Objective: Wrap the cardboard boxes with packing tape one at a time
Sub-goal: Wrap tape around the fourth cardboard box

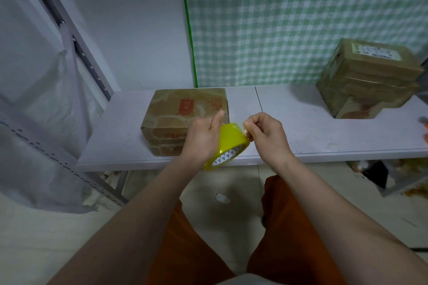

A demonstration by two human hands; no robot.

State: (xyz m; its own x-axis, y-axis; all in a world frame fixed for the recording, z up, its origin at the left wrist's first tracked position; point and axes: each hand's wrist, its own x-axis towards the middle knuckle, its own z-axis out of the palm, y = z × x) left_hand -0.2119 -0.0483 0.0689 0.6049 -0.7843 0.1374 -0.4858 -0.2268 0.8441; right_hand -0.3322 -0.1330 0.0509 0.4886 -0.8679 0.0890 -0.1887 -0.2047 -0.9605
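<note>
You held the yellow tape roll (228, 146) over the near edge of the white table (301, 136): your left hand (202, 137) gripped it, your right hand (266, 133) pinched its loose end. Just behind, one cardboard box (183, 113) lay closed. Far right stood the stacked boxes (367, 81), with bare table between. A green checked curtain (289, 18) hung behind.

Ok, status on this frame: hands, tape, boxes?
Left hand grips tape roll. Right hand pinches its loose end. Near box untouched on table; stack right. Nothing blocking.
</note>
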